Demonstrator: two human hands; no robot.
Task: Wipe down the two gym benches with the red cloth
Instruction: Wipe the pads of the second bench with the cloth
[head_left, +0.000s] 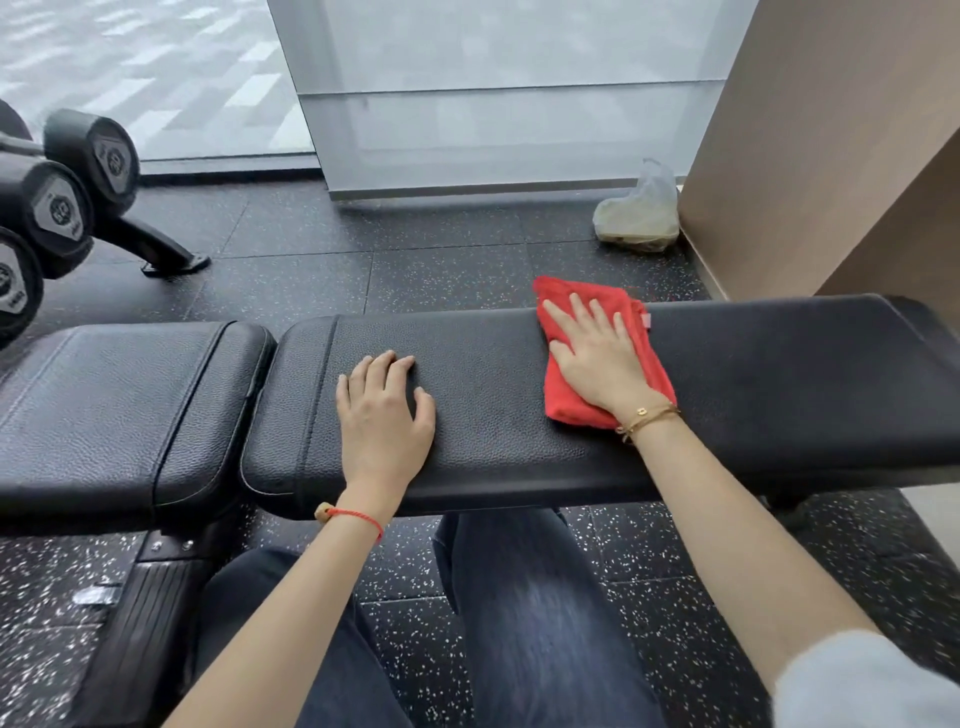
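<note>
A long black padded bench (779, 395) runs across the middle of the view, with its shorter seat pad (114, 410) to the left of a narrow gap. A folded red cloth (563, 397) lies on the long pad, right of centre, its far end hanging over the back edge. My right hand (597, 353) presses flat on the cloth with fingers spread. My left hand (382, 410) rests palm down on the bare pad near its left end, fingers slightly bent, holding nothing.
A rack of black dumbbells (62, 202) stands at the far left, its foot (171, 254) on the speckled rubber floor. A plastic bag (639, 218) sits by the brown wall at the back right. My knees (519, 597) are under the bench's near edge.
</note>
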